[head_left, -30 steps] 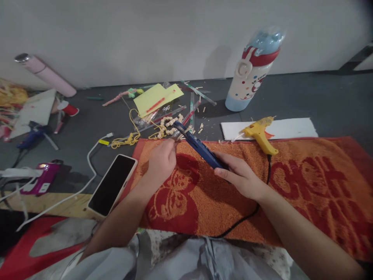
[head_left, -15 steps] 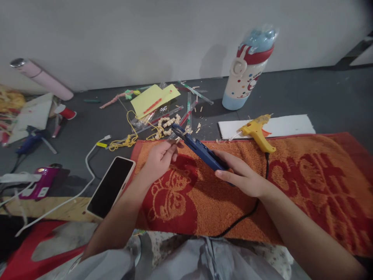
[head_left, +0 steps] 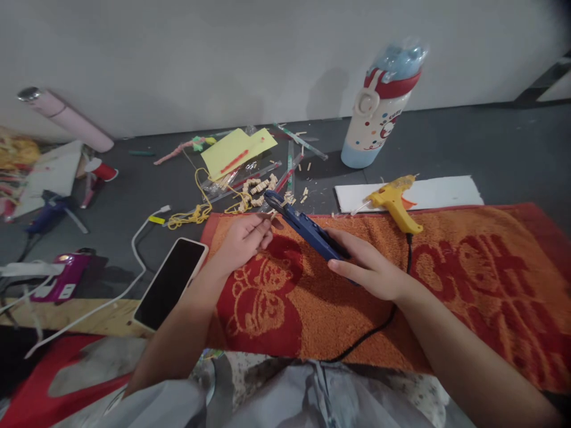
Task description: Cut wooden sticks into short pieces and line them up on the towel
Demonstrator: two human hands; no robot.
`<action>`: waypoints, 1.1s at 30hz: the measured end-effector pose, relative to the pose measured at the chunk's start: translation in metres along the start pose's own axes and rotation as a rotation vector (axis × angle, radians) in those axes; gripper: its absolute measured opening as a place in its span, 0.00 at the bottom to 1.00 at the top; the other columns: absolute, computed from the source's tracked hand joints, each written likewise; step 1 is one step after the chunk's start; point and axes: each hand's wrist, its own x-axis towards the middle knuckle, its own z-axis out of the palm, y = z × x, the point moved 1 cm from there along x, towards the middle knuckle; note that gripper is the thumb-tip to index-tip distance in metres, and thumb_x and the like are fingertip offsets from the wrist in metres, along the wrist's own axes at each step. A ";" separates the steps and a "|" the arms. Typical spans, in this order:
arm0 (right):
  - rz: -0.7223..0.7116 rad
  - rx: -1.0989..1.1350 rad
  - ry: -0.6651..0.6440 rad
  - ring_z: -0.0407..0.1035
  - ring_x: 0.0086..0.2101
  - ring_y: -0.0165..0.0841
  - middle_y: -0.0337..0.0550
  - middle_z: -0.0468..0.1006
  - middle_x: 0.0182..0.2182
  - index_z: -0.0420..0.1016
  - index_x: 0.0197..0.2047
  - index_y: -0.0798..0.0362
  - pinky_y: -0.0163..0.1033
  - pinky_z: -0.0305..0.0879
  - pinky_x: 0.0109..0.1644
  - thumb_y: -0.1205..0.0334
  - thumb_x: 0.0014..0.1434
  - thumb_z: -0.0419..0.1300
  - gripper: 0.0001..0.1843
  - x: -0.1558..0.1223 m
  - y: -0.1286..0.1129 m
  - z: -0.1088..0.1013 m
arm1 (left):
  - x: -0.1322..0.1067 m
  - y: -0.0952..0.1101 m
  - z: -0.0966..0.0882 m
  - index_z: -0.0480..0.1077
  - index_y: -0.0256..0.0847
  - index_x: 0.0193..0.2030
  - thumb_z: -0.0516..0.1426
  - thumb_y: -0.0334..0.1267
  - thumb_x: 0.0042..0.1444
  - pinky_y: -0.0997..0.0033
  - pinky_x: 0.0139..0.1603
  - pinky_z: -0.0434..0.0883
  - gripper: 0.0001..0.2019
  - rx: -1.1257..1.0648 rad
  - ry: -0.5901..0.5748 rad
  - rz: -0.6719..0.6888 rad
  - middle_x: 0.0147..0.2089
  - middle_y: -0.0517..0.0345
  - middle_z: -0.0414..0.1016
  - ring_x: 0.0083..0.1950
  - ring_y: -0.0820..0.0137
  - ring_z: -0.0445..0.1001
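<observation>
Both forearms [head_left: 459, 351] angle inward, left fingers [head_left: 260, 230] pinched together, right fingers [head_left: 354, 245] curled.

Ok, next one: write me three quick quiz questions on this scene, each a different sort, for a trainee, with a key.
1. Which hand grips the blue-handled pliers?
A) left
B) right
C) both

2. True or false: the left hand pinches a thin pale stick.

3. Fill in the missing word: the handle of the yellow glue gun reaches over the orange ____.

Key:
1. B, the right hand.
2. True.
3. Towel.
</observation>
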 end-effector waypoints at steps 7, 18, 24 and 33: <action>0.004 0.011 0.027 0.70 0.52 0.47 0.52 0.75 0.53 0.65 0.60 0.52 0.52 0.67 0.55 0.47 0.62 0.53 0.27 0.001 -0.001 0.001 | 0.001 -0.001 -0.001 0.61 0.40 0.25 0.49 0.55 0.59 0.78 0.16 0.52 0.21 0.020 0.005 0.004 0.18 0.66 0.58 0.16 0.80 0.53; 0.030 0.111 0.042 0.70 0.53 0.46 0.47 0.75 0.54 0.68 0.58 0.50 0.51 0.66 0.57 0.45 0.62 0.54 0.27 0.000 0.002 0.003 | 0.000 0.002 0.000 0.60 0.41 0.26 0.49 0.55 0.60 0.77 0.17 0.51 0.20 0.061 0.025 0.013 0.18 0.67 0.57 0.16 0.80 0.52; 0.033 0.135 0.030 0.72 0.51 0.46 0.49 0.77 0.52 0.68 0.57 0.52 0.49 0.69 0.54 0.43 0.61 0.54 0.28 -0.001 0.002 0.002 | 0.000 0.001 0.002 0.63 0.40 0.31 0.49 0.53 0.60 0.77 0.17 0.52 0.18 0.043 0.027 0.053 0.18 0.68 0.56 0.15 0.80 0.52; -0.023 0.028 0.035 0.70 0.51 0.47 0.52 0.75 0.53 0.66 0.58 0.54 0.50 0.68 0.53 0.47 0.62 0.55 0.27 0.000 0.003 0.002 | 0.002 -0.002 0.002 0.62 0.40 0.29 0.49 0.53 0.61 0.78 0.18 0.53 0.18 0.062 0.050 0.108 0.18 0.68 0.57 0.16 0.80 0.54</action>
